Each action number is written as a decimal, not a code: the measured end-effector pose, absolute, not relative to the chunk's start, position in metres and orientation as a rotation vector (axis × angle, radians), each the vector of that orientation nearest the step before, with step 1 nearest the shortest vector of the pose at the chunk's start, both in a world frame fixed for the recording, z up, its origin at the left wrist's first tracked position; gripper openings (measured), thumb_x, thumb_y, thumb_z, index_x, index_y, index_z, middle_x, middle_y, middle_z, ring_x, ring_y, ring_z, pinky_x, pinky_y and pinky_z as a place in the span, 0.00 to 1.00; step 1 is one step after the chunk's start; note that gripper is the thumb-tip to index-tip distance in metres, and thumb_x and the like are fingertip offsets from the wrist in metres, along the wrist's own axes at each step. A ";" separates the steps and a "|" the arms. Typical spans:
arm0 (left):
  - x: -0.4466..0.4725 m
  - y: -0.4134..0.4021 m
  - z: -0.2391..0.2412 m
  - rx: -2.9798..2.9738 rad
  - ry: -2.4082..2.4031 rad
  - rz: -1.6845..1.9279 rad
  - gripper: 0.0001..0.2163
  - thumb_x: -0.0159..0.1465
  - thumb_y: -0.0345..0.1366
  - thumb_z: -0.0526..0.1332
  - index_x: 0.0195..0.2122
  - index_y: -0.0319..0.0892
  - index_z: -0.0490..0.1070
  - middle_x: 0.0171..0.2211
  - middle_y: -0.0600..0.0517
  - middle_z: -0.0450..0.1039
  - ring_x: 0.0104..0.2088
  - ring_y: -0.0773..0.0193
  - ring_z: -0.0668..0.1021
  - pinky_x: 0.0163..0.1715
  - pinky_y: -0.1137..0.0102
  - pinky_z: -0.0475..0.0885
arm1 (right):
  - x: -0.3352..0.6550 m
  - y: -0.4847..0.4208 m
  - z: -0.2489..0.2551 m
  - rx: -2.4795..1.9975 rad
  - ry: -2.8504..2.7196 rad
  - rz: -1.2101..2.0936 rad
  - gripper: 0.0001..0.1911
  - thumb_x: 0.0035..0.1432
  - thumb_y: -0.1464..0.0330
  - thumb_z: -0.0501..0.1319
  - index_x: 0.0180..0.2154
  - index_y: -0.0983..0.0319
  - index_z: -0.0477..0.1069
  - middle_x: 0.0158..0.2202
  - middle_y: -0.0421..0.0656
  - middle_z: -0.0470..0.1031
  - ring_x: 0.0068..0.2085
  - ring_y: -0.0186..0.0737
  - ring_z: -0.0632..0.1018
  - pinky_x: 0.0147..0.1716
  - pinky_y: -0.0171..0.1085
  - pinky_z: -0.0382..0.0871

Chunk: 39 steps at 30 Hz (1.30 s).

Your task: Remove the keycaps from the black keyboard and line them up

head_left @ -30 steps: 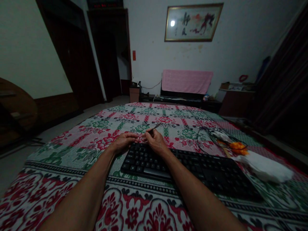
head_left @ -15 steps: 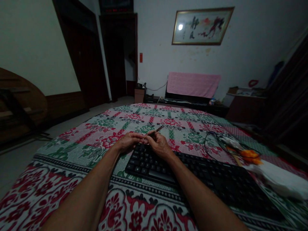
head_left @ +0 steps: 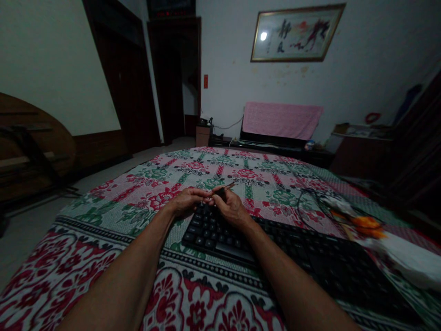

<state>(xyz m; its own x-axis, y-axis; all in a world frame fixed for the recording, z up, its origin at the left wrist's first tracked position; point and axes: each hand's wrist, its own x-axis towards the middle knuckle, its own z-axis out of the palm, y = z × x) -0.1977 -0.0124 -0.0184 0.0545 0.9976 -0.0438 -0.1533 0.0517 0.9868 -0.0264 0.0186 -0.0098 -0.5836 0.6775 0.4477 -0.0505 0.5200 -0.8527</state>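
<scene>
Over the left end of a black keyboard (head_left: 210, 242), my two hands meet at the fingertips. My right hand (head_left: 230, 208) is closed around a slim dark tool (head_left: 229, 185), whose thin tip points up and to the right; its exact kind is hard to make out. Thumb and fingers of my left hand (head_left: 189, 201) are pinched together against the right fingertips. Whatever small thing they may hold is hidden or too small to name. My right forearm crosses above the keyboard and covers part of its keys.
A patterned red, green and white cloth (head_left: 161, 173) lies under the keyboard. To the right are a black cable (head_left: 300, 207), an orange item (head_left: 368, 227) and white plastic or paper (head_left: 409, 257). A pink towel (head_left: 282, 120) hangs beyond, by the wall.
The view has turned slightly left, so the scene sits a little farther right. My hands stay together, and the tool in my right hand is tilted slightly lower.
</scene>
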 end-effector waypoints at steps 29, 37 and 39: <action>-0.200 -0.017 -0.007 0.928 1.028 1.388 0.07 0.52 0.28 0.63 0.33 0.36 0.72 0.24 0.51 0.72 0.20 0.74 0.71 0.17 0.80 0.63 | -0.021 0.025 -0.007 -0.434 -1.837 1.388 0.14 0.52 0.63 0.57 0.41 0.60 0.68 0.33 0.41 0.74 0.32 0.36 0.75 0.34 0.37 0.68; -0.194 -0.013 -0.005 0.855 0.966 1.504 0.10 0.51 0.26 0.64 0.36 0.36 0.71 0.22 0.51 0.71 0.19 0.75 0.71 0.16 0.83 0.62 | -0.013 0.016 0.012 -0.597 -1.684 1.670 0.20 0.55 0.53 0.52 0.35 0.62 0.70 0.28 0.44 0.75 0.25 0.34 0.74 0.19 0.30 0.60; -0.192 -0.011 -0.005 0.877 0.954 1.524 0.11 0.52 0.27 0.64 0.37 0.36 0.71 0.23 0.51 0.72 0.20 0.76 0.71 0.17 0.82 0.63 | -0.011 0.016 0.013 -0.560 -1.694 1.723 0.19 0.54 0.53 0.54 0.34 0.63 0.70 0.29 0.44 0.75 0.25 0.32 0.73 0.18 0.28 0.58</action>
<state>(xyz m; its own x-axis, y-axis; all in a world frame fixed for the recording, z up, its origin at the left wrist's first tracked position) -0.1925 -0.0114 -0.0054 -0.1445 0.9887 0.0396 -0.3965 -0.0946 0.9132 -0.0110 0.0163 0.0128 -0.6977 0.7028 0.1388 -0.1508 0.0454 -0.9875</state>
